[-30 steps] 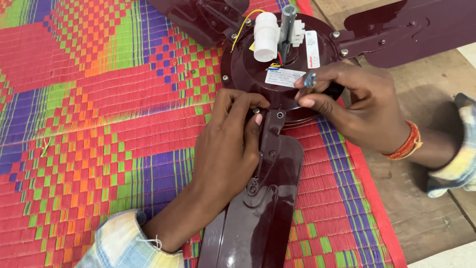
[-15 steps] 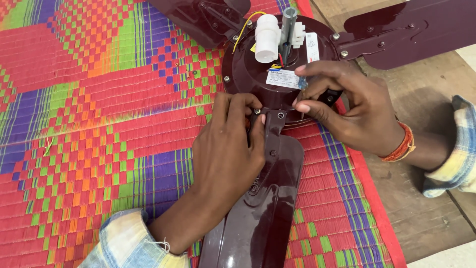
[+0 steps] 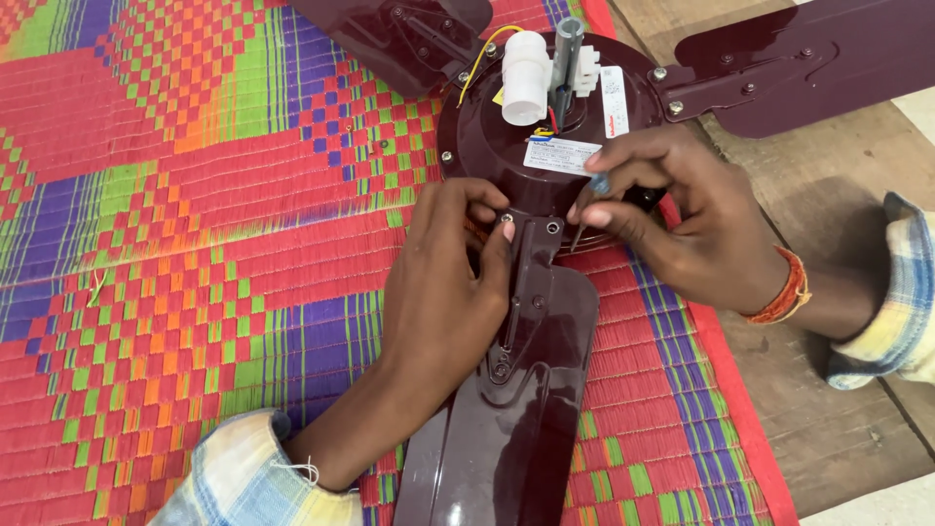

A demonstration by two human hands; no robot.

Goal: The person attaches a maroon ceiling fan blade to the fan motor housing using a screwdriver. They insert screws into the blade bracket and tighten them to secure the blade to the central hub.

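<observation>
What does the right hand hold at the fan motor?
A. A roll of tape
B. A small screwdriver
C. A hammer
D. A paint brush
B: the right hand grips a small screwdriver, its thin shaft pointing down beside the blade bracket on the maroon fan motor.

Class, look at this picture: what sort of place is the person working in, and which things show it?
Probably a home or small repair spot, working at floor level: a ceiling fan lies on a woven mat over wooden boards, under both hands.

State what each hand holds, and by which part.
Right hand pinches a screwdriver by its handle. Left hand presses a screw at the fan blade bracket with its fingertips.
</observation>
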